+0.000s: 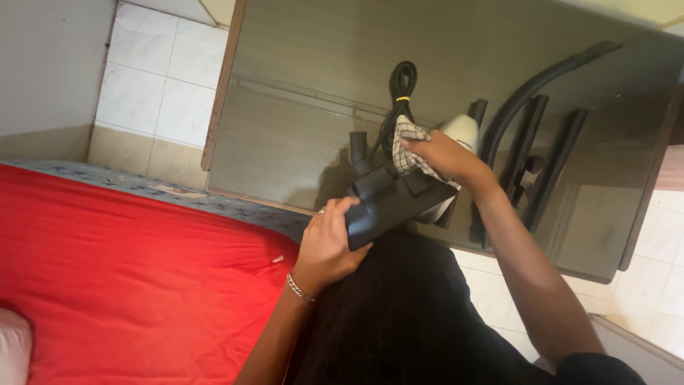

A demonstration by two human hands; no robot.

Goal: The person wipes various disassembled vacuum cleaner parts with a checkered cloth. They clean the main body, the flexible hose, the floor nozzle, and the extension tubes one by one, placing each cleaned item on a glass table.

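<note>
Red bed (142,271) on the left, glass-topped counter (299,142) in front. The black appliance (392,203) sits over the lap at the counter's edge, left hand (329,246) clamped on its near corner. Right hand (445,157) presses a checked cloth (410,153) on top. I'd keep that grip firm and wipe with short strokes, clear of the bundled cord (399,93).

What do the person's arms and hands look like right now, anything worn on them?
Both hands are bare, no gloves. The left hand has a thin silver chain bracelet at the wrist and a ring on one finger. The right hand wears nothing visible; its forearm is bare, with a dark sleeve edge near the upper arm.
</note>
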